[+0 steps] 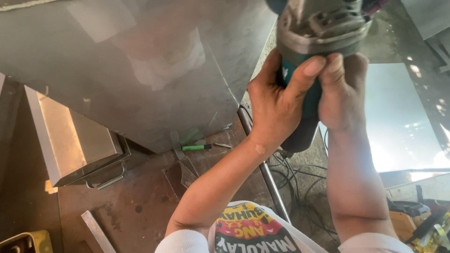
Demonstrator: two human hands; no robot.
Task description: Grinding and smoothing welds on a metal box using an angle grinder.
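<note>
Both the left hand (274, 105) and right hand (342, 93) clench the green grinder (314, 42) around its body, a likely heavy, rigid tool best held there.

head-worn camera, looking steeply down, close above workbench (140, 206)

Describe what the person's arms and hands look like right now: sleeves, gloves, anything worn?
Both hands are bare: no gloves, rings or watch show on the left hand or the right hand. The forearms are uncovered up to short white sleeves at the bottom edge. A small pale round mark sits at the left wrist. The fingers have short, plain nails.
</note>
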